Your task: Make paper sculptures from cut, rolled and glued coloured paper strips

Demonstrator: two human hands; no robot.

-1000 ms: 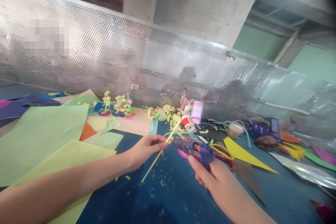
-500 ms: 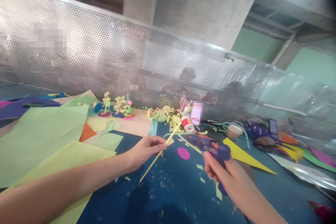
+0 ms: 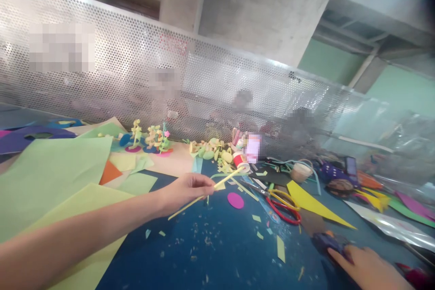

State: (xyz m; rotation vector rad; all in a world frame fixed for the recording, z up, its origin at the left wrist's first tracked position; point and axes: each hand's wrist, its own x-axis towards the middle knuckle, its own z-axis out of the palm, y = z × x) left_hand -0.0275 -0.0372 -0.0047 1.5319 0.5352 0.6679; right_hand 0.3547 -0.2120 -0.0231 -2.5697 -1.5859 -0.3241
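Observation:
My left hand (image 3: 185, 194) pinches a thin yellow strip (image 3: 228, 178) between thumb and fingers, held slantwise above the blue table (image 3: 210, 263). At the lower right, my right hand (image 3: 369, 265) is on a dark blue glue gun (image 3: 326, 241), low over the tabletop; part of the hand is cut off by the frame's edge. A magenta disc (image 3: 235, 200) lies just right of the strip. Scissors with red and yellow handles (image 3: 284, 215) rest between the disc and the glue gun.
Pale green sheets (image 3: 50, 181) cover the left side. Small paper figures (image 3: 136, 135) stand at the back, beside a heap of yellow-green pieces (image 3: 214, 148). A yellow triangle (image 3: 316, 204) and a roll of tape (image 3: 240, 161) lie farther right. A perforated metal screen (image 3: 210, 72) runs behind.
My right hand has carried the glue gun down and to the right, away from the strip, uncovering the scissors. The strip has tipped to a flatter angle in my left hand.

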